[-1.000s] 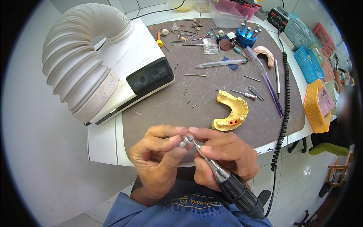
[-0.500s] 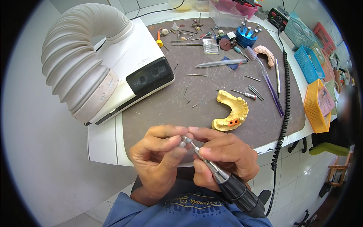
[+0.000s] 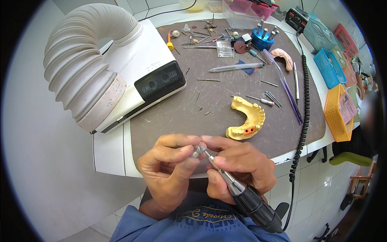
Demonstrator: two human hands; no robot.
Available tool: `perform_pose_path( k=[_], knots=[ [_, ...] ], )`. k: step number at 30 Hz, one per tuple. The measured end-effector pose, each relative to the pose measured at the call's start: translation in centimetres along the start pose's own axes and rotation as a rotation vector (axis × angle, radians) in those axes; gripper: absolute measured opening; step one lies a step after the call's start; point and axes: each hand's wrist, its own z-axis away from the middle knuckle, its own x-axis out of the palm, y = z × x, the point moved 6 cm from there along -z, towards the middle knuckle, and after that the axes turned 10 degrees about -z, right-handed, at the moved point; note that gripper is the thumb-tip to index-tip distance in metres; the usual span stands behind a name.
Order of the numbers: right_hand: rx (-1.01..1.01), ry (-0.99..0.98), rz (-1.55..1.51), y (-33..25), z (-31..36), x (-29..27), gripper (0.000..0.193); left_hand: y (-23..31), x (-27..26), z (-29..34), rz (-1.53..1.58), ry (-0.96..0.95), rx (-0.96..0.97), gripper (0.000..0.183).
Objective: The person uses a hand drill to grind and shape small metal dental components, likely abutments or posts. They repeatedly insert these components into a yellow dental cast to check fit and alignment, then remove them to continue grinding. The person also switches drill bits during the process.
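Note:
My left hand [image 3: 171, 161] pinches a small silvery metal piece [image 3: 196, 154], probably dental work, between thumb and fingers; much of it is covered by the fingertips. My right hand [image 3: 244, 165] grips a rotary handpiece [image 3: 238, 187] with a silver nose and black body. The small grey-blue tip [image 3: 202, 149] of its bur meets the metal piece, or lies right beside it. Both hands are close together at the table's front edge. Just beyond them rests a yellow dental model [image 3: 252, 115] with an orange-red section that has two dark holes.
A white dust extractor [image 3: 157, 56] with a ribbed hose [image 3: 76, 64] stands at left. Burs, a clear pen [image 3: 236, 67], a purple-handled brush [image 3: 288, 90] and a blue bur stand [image 3: 263, 39] lie farther back. The handpiece's coiled cord [image 3: 304, 117] runs down the right, near plastic baskets [image 3: 338, 115].
The bur tip and the metal piece have shifted very slightly against each other. Both hands hold nearly the same place, and the things on the table have not moved.

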Motion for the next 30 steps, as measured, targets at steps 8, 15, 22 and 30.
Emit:
perform_pose_path(
  k=[8,15,22,30],
  knots=[
    [-0.017,-0.010,-0.026,0.10,0.17,0.02,0.031,0.04,0.13,-0.08,0.012,0.002,0.001,0.017],
    [-0.035,0.004,-0.021,0.11,0.27,0.06,0.030,-0.05,0.14,-0.13,0.027,0.002,0.003,0.017],
    [-0.010,0.020,-0.029,0.03,0.27,-0.07,0.028,-0.01,0.11,-0.11,0.030,-0.002,-0.005,0.017],
    [-0.011,-0.020,0.003,-0.17,-0.21,0.07,0.029,-0.01,0.16,-0.12,0.014,-0.021,-0.008,0.018]
  ],
)
